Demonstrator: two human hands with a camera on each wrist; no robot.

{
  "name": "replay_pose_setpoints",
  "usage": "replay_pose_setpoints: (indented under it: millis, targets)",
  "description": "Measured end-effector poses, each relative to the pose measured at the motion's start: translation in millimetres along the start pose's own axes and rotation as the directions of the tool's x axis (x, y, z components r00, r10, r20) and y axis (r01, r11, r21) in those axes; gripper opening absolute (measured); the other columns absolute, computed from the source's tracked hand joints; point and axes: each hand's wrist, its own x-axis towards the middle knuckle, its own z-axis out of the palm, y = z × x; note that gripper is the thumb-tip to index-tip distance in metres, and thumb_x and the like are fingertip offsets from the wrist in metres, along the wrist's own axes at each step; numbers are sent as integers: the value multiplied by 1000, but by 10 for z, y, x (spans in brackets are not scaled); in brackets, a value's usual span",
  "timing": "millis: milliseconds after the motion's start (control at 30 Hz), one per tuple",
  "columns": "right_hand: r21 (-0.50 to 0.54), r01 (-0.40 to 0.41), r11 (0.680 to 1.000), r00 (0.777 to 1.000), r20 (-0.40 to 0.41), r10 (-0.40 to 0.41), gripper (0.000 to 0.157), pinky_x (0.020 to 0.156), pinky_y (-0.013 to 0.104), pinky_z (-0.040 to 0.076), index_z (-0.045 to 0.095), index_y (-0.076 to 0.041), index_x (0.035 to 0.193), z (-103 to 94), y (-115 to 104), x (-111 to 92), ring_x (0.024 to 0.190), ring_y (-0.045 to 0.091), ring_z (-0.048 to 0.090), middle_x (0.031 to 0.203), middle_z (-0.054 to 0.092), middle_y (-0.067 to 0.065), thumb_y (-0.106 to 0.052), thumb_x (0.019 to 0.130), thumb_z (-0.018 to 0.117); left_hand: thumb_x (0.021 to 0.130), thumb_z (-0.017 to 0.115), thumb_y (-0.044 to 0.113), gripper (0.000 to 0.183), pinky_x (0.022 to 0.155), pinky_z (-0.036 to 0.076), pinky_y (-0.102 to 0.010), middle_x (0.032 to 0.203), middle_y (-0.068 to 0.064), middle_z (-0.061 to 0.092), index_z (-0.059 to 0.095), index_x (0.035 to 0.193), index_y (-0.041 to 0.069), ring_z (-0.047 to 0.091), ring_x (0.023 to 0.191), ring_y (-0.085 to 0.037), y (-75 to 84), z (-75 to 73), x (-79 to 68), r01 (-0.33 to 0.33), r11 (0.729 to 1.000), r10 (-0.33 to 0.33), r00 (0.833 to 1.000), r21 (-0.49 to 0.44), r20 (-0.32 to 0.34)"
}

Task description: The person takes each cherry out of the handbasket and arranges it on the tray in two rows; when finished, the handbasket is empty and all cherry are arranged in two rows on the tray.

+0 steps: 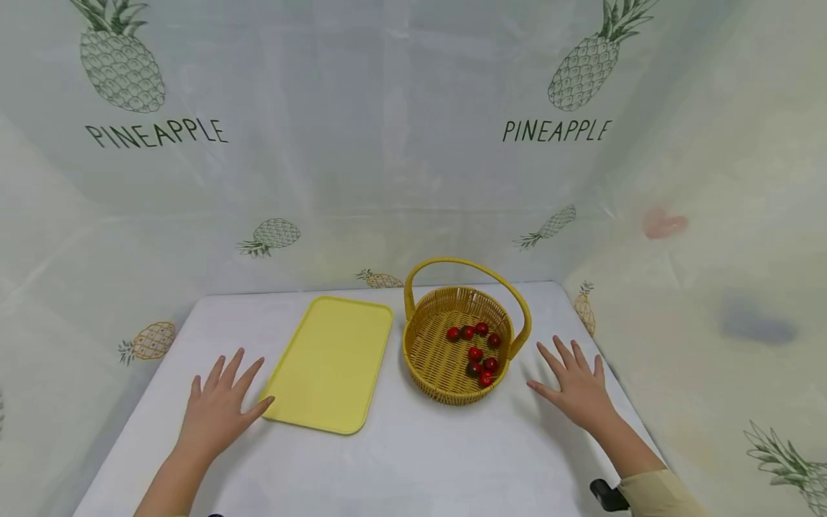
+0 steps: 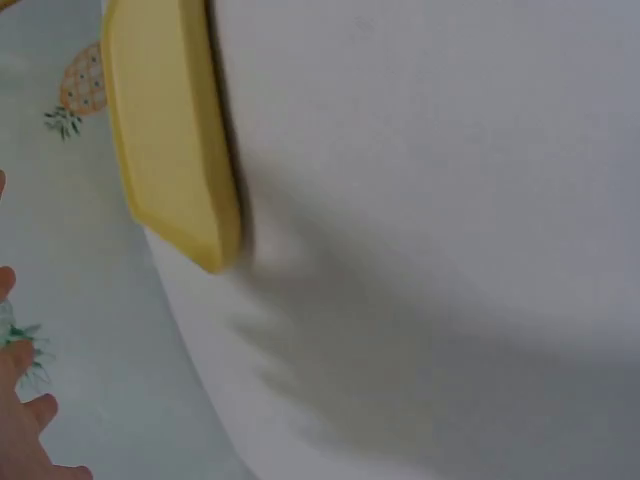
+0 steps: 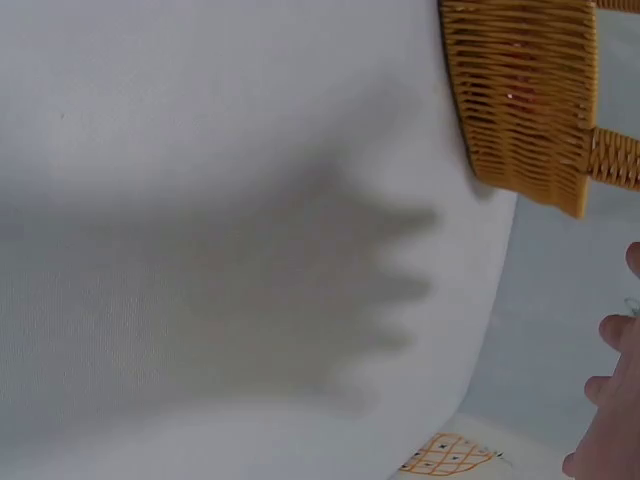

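My left hand [image 1: 216,413] hovers over the table just left of a yellow rectangular tray [image 1: 331,362], its fingers spread and holding nothing. In the left wrist view its fingertips show at the left edge, apart from the tray [image 2: 165,130]. To the right of a woven basket [image 1: 420,366] with an arched handle [image 1: 474,266], my right hand [image 1: 578,391] is spread in the air, also holding nothing. Several red and dark red cherries [image 1: 475,353] lie inside the basket, mostly towards its right side. The right wrist view shows the basket's woven side [image 3: 520,100] and my hand's shadow.
Both the tray and the basket stand on a white table [image 1: 420,467], with a gap between them. A curtain [image 1: 362,165] printed with pineapples hangs behind the table and along its sides. The basket's handle rises above its rim.
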Motion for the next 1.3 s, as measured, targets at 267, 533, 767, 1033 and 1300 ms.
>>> replay_pose_setpoints:
  millis: [267,533,767,1033,1300]
  targets:
    - [120,-15,993,1000,24,12,82,104,72,0,31,-15,154,-91,-97,5,142,47,11,157,21,21,-60,91,57,81,73,50,74,100,17,-75,152,-20,31,48,142,14,25,137,-47,281,-14,197,-62,998,62,998,-16,-23]
    - [203,-24,979,999,35,17,79,102,74,8,32,-9,153,-103,-117,85,139,49,17,153,28,25,-55,93,57,82,72,51,74,102,20,-72,152,-18,32,48,144,17,26,138,-45,610,85,395,-129,991,128,992,-44,-19]
    - [354,-64,933,997,52,48,74,102,72,18,34,-5,150,-74,-117,143,137,49,24,150,33,25,-50,96,56,85,68,53,74,106,18,-68,156,-15,27,45,147,20,24,140,-43,892,119,610,-135,986,135,991,-102,-5]
    - [499,-141,855,988,122,92,80,104,68,24,31,-4,151,-46,-176,222,138,46,27,147,38,25,-54,94,57,86,68,51,71,104,26,-65,154,-16,32,46,146,19,30,138,-42,1273,100,809,-182,970,179,983,-161,-31]
    - [543,-194,817,978,171,119,77,96,65,37,34,-4,149,-22,-227,353,130,46,38,141,45,24,-48,93,62,89,64,54,69,107,29,-59,153,-13,34,46,146,19,32,138,-37,1595,123,940,-205,955,211,977,-213,6]
